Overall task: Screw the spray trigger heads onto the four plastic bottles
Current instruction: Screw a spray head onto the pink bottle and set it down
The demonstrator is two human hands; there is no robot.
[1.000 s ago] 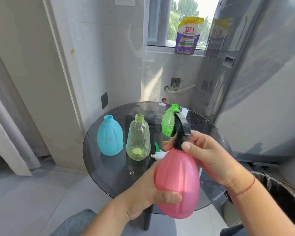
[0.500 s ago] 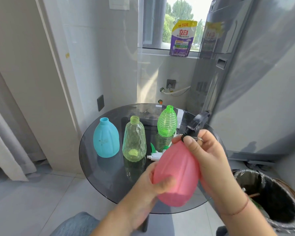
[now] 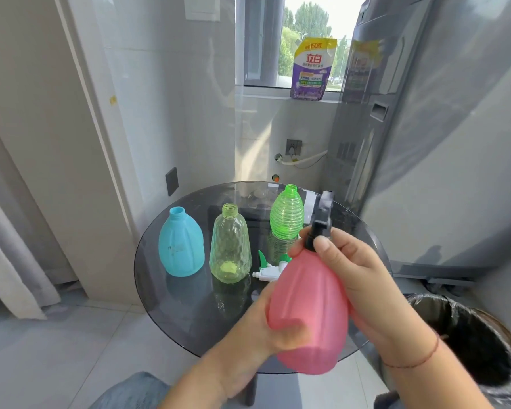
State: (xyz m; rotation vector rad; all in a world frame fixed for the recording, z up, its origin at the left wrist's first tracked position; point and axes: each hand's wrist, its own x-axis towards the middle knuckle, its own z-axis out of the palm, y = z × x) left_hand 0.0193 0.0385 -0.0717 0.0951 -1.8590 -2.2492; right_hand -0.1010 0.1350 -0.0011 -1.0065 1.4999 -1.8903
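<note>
A pink bottle is held above the near side of the round glass table. My left hand grips its lower body. My right hand wraps the bottle's shoulder, thumb and fingers on the collar of a black trigger head sitting on its neck. On the table stand three open bottles: a blue one, a clear yellow-green one and a ribbed green one. A white and green trigger head lies between them, partly hidden by the pink bottle.
A grey appliance stands close on the right. A bin with a black liner sits at the lower right. A purple refill pouch leans on the window sill. White wall and curtain are on the left.
The pink bottle tipped to the right half a second ago and is now closer to upright. My right hand shifted its grip around the black head's collar. The camera view moved slightly.
</note>
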